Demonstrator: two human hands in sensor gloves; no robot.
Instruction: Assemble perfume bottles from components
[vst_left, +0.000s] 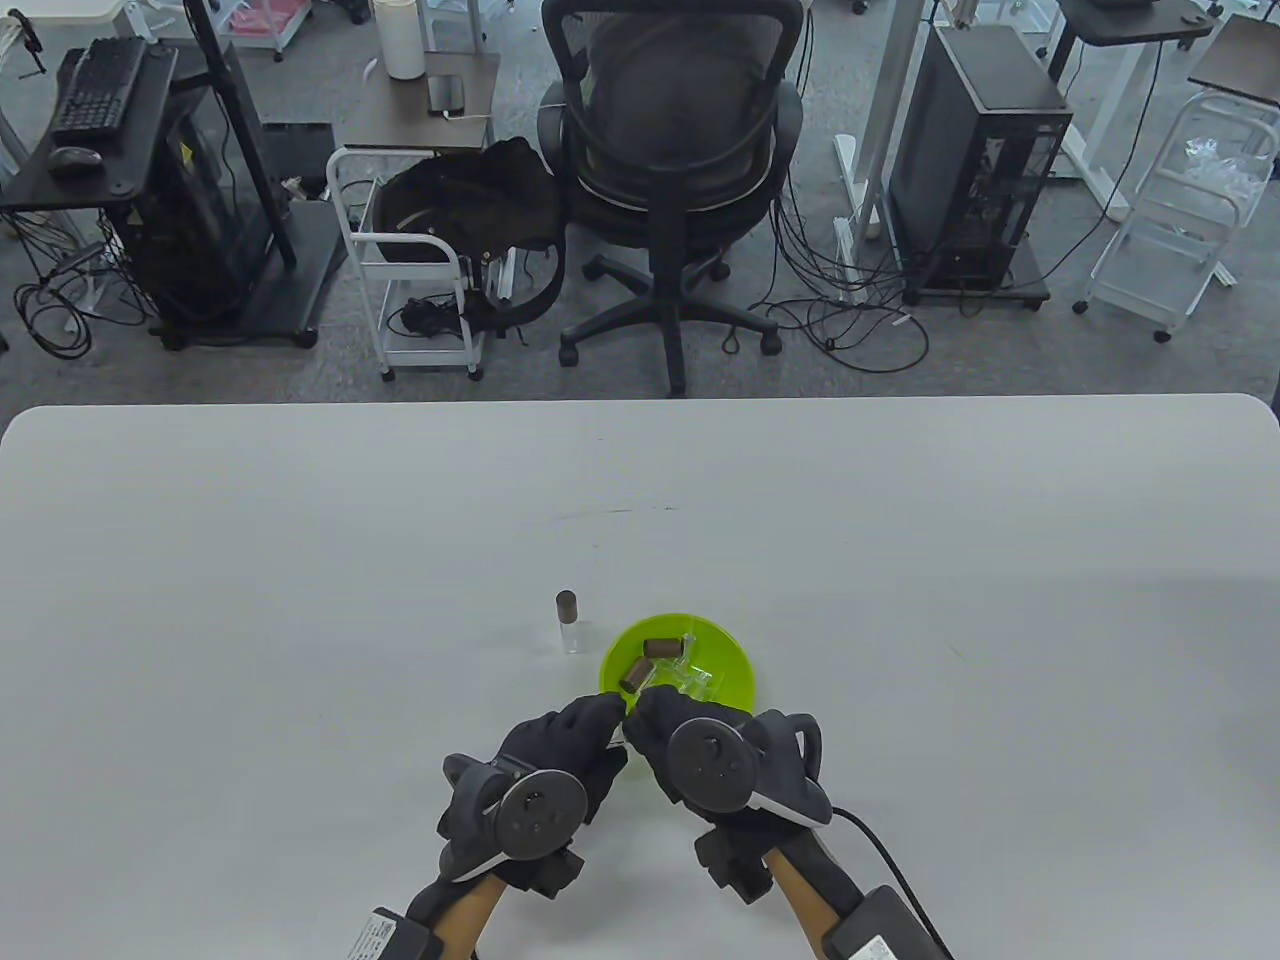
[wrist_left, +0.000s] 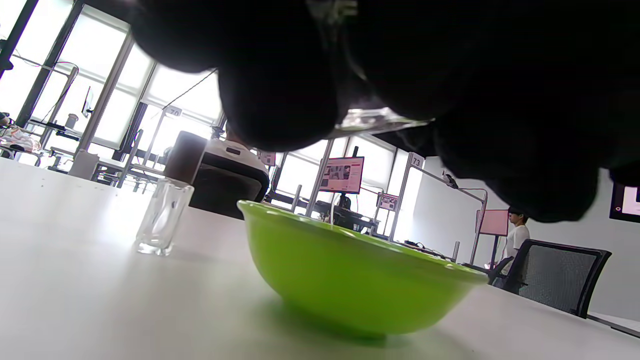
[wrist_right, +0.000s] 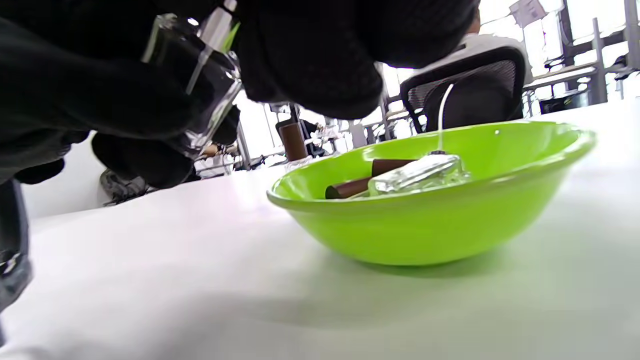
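Note:
Both gloved hands meet just in front of the green bowl. My left hand grips a small clear glass bottle, whose base shows between the fingers. My right hand pinches a white spray pump at the bottle's mouth, and its thin tube reaches down inside the glass. The bowl holds two brown caps, a clear bottle and a pump with an upright tube. One finished bottle with a brown cap stands upright left of the bowl.
The white table stretches wide on all sides of the hands. Beyond its far edge are an office chair, a white cart and computer towers on the floor. The finished bottle stands close to the bowl.

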